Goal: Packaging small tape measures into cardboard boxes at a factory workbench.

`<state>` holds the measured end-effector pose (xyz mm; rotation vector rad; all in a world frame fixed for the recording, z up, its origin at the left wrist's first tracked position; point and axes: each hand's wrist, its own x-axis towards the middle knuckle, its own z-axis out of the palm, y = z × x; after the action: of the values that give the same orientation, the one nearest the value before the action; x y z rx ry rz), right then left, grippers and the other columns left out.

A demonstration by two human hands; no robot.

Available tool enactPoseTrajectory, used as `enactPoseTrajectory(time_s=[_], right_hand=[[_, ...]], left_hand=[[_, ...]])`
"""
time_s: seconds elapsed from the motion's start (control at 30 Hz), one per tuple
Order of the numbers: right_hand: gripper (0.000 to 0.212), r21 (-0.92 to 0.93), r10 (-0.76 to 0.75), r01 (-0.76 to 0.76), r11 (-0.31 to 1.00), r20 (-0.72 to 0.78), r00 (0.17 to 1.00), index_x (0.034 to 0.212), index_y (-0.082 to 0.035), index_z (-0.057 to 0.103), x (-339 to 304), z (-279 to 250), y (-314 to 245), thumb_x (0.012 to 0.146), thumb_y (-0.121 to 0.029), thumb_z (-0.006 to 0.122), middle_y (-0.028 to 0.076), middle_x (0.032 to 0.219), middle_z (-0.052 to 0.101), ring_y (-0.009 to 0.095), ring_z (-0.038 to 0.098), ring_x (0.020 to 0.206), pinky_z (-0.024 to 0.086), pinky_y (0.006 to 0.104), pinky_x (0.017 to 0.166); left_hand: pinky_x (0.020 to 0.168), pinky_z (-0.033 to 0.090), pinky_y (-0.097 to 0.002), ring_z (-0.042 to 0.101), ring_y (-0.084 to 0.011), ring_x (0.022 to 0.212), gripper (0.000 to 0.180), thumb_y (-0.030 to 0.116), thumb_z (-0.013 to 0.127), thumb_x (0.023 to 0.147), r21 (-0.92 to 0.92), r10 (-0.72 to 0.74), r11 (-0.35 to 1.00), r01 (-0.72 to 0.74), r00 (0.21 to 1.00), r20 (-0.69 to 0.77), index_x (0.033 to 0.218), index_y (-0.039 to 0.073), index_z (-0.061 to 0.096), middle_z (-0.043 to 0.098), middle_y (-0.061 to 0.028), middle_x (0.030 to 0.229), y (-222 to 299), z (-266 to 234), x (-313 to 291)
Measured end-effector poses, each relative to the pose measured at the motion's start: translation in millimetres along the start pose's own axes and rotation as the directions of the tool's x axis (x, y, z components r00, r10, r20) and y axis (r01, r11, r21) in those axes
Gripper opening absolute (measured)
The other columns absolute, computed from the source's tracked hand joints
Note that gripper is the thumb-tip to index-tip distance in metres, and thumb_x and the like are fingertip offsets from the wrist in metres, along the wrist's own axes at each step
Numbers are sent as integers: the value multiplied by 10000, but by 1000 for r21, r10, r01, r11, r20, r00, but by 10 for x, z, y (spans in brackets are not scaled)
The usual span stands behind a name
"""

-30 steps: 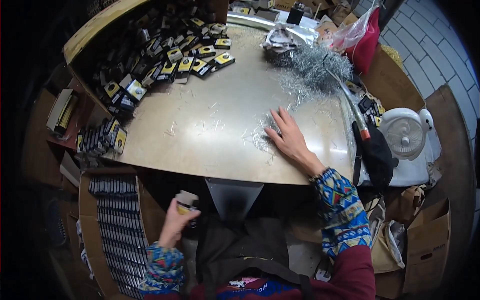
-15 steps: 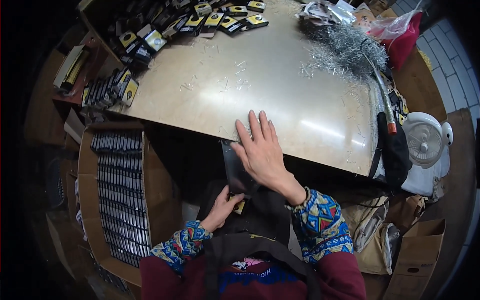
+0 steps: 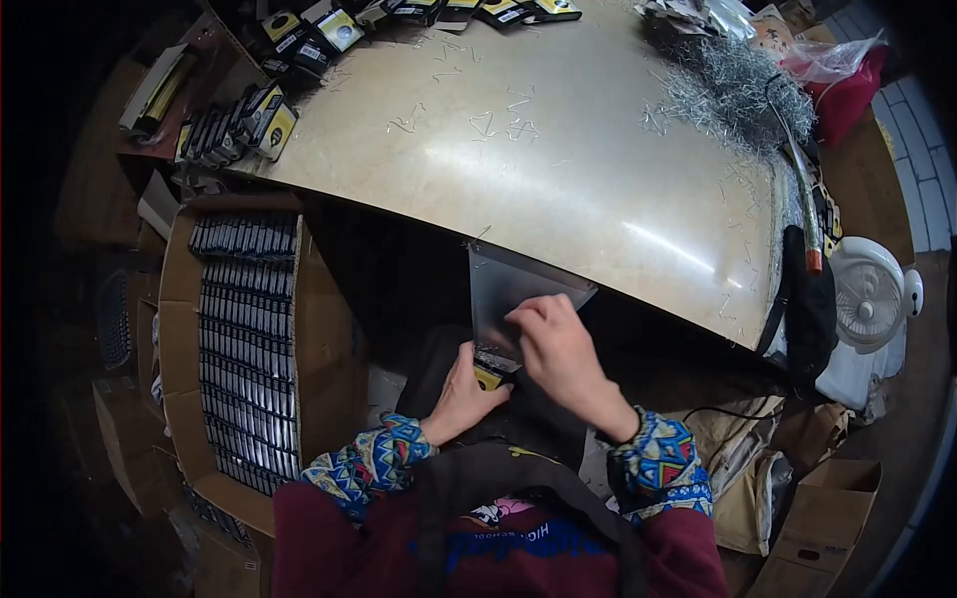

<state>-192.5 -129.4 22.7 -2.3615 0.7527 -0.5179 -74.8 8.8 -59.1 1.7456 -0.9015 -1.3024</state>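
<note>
My left hand [image 3: 467,401] grips a small black-and-yellow box [image 3: 487,380] upright below the lower end of a grey sloping chute [image 3: 495,279]. The chute hangs from the table's near edge, and small shiny pieces show at the box's top. Over the chute's right side is my right hand [image 3: 566,354], its fingers curled together. Whether anything is between those fingertips is hidden. A few thin bent wire pieces [image 3: 481,235] lie at the chute's upper left corner.
More wire pieces lie scattered on the table [image 3: 558,194], with a large heap of them [image 3: 743,95] at far right. Black-and-yellow boxes [image 3: 269,122] stand at far left. A carton [image 3: 179,374] packed with rows of boxes sits left. A white fan [image 3: 865,294] stands right.
My right hand has come off the table edge, down to the chute, and its flat fingers have curled in. My left hand keeps hold of the box. The whole view has shifted slightly.
</note>
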Motion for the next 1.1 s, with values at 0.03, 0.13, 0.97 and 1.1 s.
enactPoseTrajectory(time_s=[0.03,0.13,0.97,1.1], right_hand=[[282,-73,-63,60,996,-42,997,1000,-7,621,-65,162,22,723,41,594,140,987,579,323,552,926,488,393,801],[360,75,-126,110,991,265,956,1131,8,592,-338,444,-83,771,-8,600,180,1112,597,362,594,990,515,394,827],[277,381,132,5,925,-333,934,1045,31,665,-114,331,-297,777,1,729,280,1229,585,375,615,1118,521,370,884],[204,419,214,-41,907,-375,902,1007,40,668,-54,360,-325,811,-5,702,281,1235,586,353,606,1147,516,356,887]], left_hand=[[881,465,-435,580,-397,1007,721,179,765,728,120,128,986,-118,988,-80,1286,-19,352,581,-240,1061,-64,49,3],[903,446,-459,534,-420,1062,716,135,759,709,266,296,932,-244,938,-177,1281,-32,363,553,-241,1085,-295,51,0],[747,554,-411,640,-391,950,687,99,764,726,497,697,691,-524,666,-267,1271,62,346,575,-206,1154,613,-194,122],[749,552,-414,639,-391,955,715,104,782,717,547,719,662,-513,642,-267,1275,62,338,576,-208,1147,669,-209,119]])
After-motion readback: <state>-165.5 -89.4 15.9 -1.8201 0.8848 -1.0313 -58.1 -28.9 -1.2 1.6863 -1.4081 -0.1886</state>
